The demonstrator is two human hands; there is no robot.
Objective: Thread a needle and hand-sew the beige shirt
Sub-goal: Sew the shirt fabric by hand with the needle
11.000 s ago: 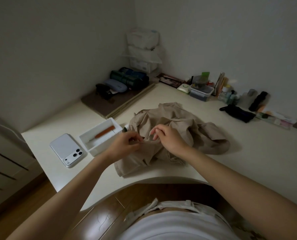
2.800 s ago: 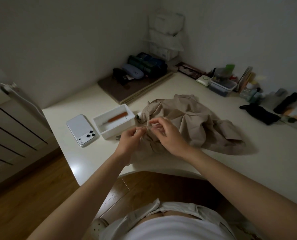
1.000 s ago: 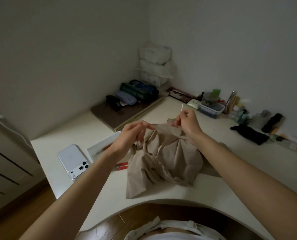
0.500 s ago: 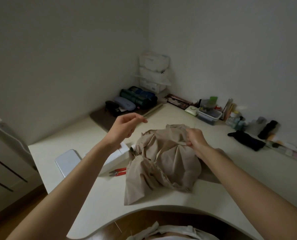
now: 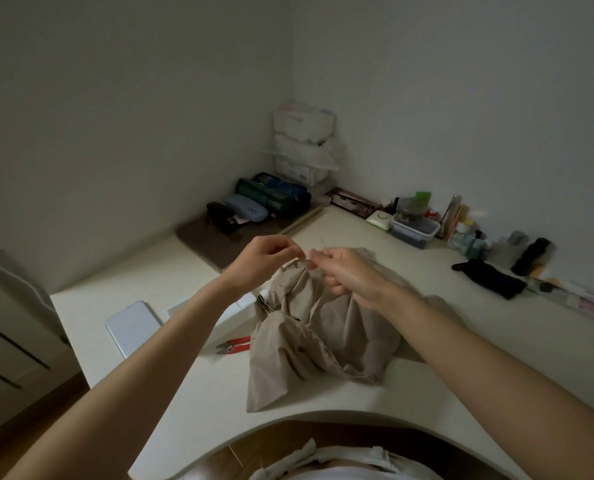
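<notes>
The beige shirt (image 5: 323,337) lies bunched on the white desk (image 5: 496,341), its top fold lifted between my hands. My left hand (image 5: 266,259) pinches that top fold, fingertips meeting those of my right hand (image 5: 345,271). My right hand pinches a thin needle (image 5: 322,242), which shows only as a faint sliver sticking up from the fingertips. Its lower fingers curl against the cloth. The thread is too fine to make out.
Red thread snips (image 5: 234,344) lie left of the shirt, beside a white box (image 5: 215,306) and a white phone (image 5: 134,327). A brown mat (image 5: 215,245) with cases, a clear container (image 5: 415,230) and a black pouch (image 5: 489,277) line the back. The desk front curves inward.
My left hand has come down from its raised position to meet my right hand at the shirt's top fold. My right hand has lifted slightly with the cloth.
</notes>
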